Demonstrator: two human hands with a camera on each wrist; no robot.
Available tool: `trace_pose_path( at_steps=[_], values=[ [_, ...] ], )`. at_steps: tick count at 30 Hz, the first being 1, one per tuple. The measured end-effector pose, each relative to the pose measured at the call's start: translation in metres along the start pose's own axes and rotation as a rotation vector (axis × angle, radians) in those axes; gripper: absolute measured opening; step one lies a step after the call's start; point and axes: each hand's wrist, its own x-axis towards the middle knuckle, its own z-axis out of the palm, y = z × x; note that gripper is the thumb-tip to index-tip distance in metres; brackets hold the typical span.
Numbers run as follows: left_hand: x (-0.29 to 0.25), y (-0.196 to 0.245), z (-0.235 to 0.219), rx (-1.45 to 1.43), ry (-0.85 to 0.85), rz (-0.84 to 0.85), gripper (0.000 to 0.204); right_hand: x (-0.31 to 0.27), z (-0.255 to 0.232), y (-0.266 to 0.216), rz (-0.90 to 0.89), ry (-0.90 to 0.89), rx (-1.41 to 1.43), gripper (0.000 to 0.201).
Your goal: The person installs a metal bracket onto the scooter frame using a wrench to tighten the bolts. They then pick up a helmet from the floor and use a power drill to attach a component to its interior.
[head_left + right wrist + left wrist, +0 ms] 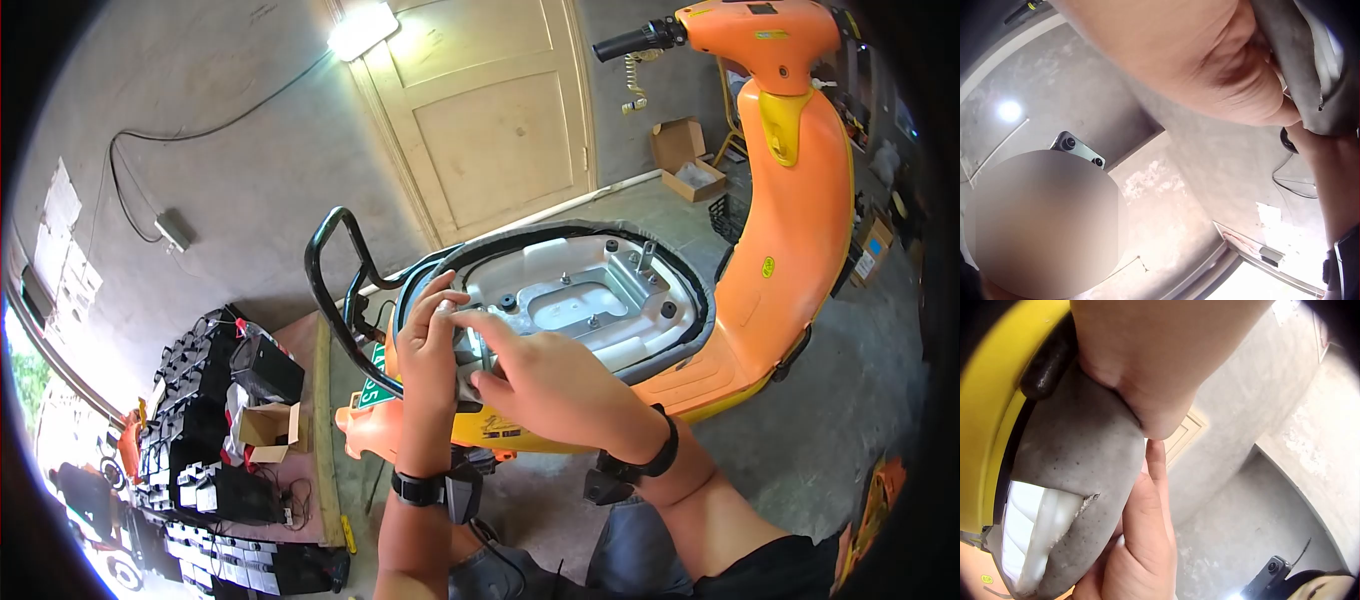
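Note:
A scooter seat lies upside down on an orange and yellow scooter [800, 190], its whitish base [570, 250] and metal plate [632, 290] facing up. Grey seat cover [1085, 431] wraps the outer side, with a white part showing through a gap in it. At the seat's rear end, my left hand [428, 345] holds the cover's edge with bent fingers, and its heel lies against the grey surface. My right hand [550, 385] pinches the same edge close by, thumb and index finger curled there. Its index tip meets the left fingers. The cover's pinched part is mostly hidden.
A black grab rail [318, 250] rises just left of the hands, above a green number plate [372, 385]. Black batteries [200, 390] stand in rows at the left, beside an open carton [268, 425]. Another carton [690, 165] sits by the door [490, 130].

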Motion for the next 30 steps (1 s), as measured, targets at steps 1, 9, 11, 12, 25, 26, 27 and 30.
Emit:
trace_pose_path(
  at_steps=[1, 9, 11, 12, 25, 26, 27, 30],
  values=[
    [0.000, 0.001, 0.001, -0.007, -0.005, -0.012, 0.024, 0.000, 0.001, 0.002, -0.003, -0.005, 0.001, 0.051],
    [-0.002, 0.007, 0.002, 0.034, -0.002, -0.039, 0.024, 0.003, -0.006, 0.004, 0.020, 0.114, 0.029, 0.019],
    [-0.002, 0.006, 0.002, 0.001, 0.003, -0.047, 0.024, 0.005, -0.006, -0.001, 0.057, 0.147, 0.162, 0.017],
    [-0.001, 0.005, 0.002, 0.005, -0.002, -0.048, 0.024, 0.005, -0.005, -0.001, 0.053, 0.139, 0.160, 0.017],
    [-0.003, 0.008, 0.003, 0.026, 0.003, -0.054, 0.025, 0.007, 0.007, -0.006, 0.022, 0.263, 0.204, 0.013],
    [-0.003, 0.008, 0.004, 0.025, 0.003, -0.054, 0.025, 0.008, 0.008, -0.006, 0.031, 0.287, 0.216, 0.013],
    [-0.003, 0.008, 0.004, 0.022, 0.007, -0.055, 0.025, 0.008, 0.008, -0.005, 0.030, 0.287, 0.216, 0.013],
    [-0.002, 0.006, 0.004, 0.018, 0.008, -0.047, 0.025, 0.007, 0.008, -0.004, 0.047, 0.279, 0.225, 0.013]
  ],
)
